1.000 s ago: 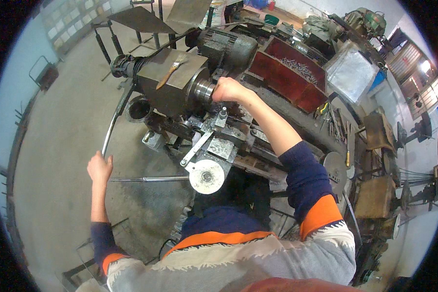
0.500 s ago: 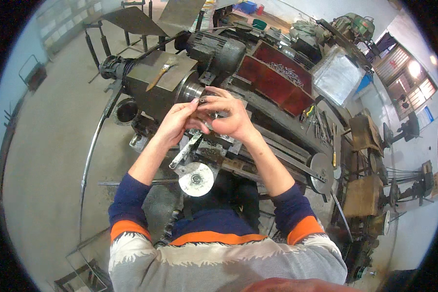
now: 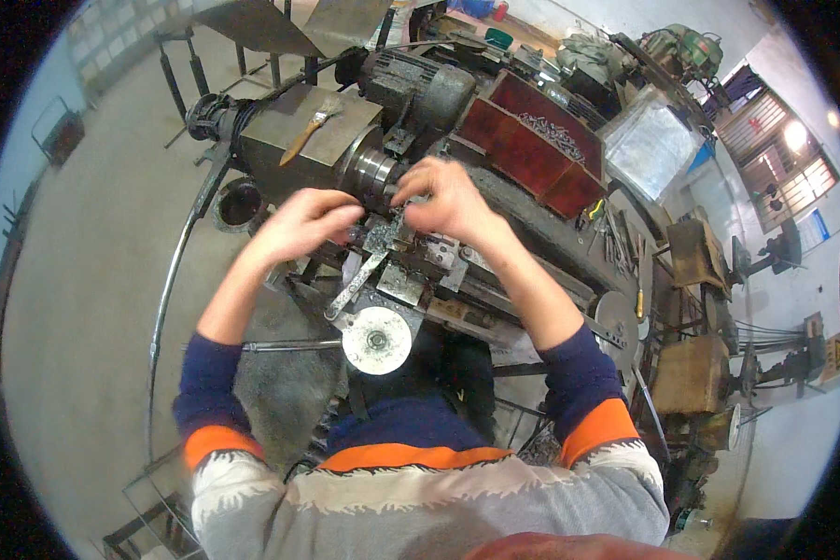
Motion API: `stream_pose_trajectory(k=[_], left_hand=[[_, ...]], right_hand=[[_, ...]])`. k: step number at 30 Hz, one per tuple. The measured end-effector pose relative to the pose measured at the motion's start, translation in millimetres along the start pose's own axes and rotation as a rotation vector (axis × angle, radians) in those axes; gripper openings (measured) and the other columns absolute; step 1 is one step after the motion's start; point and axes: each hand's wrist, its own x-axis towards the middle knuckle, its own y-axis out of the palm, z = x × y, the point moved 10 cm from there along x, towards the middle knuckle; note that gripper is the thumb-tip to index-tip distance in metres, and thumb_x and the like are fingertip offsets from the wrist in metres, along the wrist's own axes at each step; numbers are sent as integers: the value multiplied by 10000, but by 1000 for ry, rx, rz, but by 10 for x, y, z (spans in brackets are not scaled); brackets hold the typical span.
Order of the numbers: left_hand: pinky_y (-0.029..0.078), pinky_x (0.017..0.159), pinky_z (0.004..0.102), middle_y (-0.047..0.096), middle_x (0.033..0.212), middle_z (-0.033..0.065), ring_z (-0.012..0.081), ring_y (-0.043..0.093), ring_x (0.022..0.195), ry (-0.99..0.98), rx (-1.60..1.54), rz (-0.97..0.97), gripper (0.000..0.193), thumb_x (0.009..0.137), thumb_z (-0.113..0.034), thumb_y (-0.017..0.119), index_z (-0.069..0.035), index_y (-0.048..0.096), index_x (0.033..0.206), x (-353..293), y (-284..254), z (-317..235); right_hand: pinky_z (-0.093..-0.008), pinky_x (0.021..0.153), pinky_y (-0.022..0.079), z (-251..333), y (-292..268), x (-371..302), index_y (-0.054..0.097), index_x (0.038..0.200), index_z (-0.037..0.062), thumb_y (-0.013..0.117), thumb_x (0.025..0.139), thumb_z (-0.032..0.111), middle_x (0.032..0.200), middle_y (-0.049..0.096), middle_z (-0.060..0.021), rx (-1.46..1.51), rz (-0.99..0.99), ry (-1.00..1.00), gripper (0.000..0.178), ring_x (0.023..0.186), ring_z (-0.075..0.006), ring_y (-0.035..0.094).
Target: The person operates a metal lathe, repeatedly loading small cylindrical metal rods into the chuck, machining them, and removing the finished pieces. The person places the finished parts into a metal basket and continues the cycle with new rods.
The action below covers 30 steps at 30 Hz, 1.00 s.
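Note:
My right hand is at the front of the lathe chuck, its fingers curled and pinched together. What they grip is hidden behind them. Left of it and a little lower, my left hand hovers over the lathe carriage, slightly blurred, with loosely bent fingers and nothing visible in them. Below both hands are the tool post with its pale lever and a round white handwheel, dusted with metal chips.
A wooden-handled brush lies on the headstock. Behind the lathe sits a red metal box with small metal parts inside. Hand tools lie to the right, near a silvery sheet-covered block. A long rod stands at the left.
My hands were together around a small metal piece before the chuck. They have separated: the left moved left and down, while the right stays at the chuck with curled fingers.

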Motion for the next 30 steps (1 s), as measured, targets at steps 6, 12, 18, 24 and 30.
stream_pose_trajectory(k=[6,12,18,24,30], left_hand=[[456,595,345,609,723,155,259,601,656,-266,663,-490,305,857,-282,534,-31,586,1024,-1062,-1394,538],[447,589,427,587,685,186,344,593,683,-649,905,-522,329,806,-267,591,-43,566,1046,-2389,-1707,1247],[428,633,462,575,733,218,389,576,727,-743,763,-553,339,767,-256,623,-13,558,994,-2556,-1578,1870],[486,686,434,616,767,178,342,606,738,-889,1182,-443,141,729,-70,557,-12,616,843,-2479,-1996,2065],[499,706,419,627,916,180,342,615,854,-1028,1302,-682,158,778,-106,495,-36,603,869,-2697,-3441,2815]], right_hand=[[-319,742,488,-1154,394,94,704,820,81,576,553,196,829,661,-134,-85,225,536,318,781,-264,632],[-312,745,493,-1176,574,125,707,813,100,573,546,216,797,661,-139,6,225,545,320,757,-264,638],[-324,673,492,-1160,631,277,700,789,81,579,557,228,740,652,-141,-63,244,484,300,697,-263,636],[-349,587,468,-1110,595,279,682,726,40,597,560,227,661,617,-167,-210,243,494,264,609,-274,612],[-358,577,465,-1090,603,331,670,706,31,592,561,242,637,603,-165,-230,176,326,267,602,-281,610]])
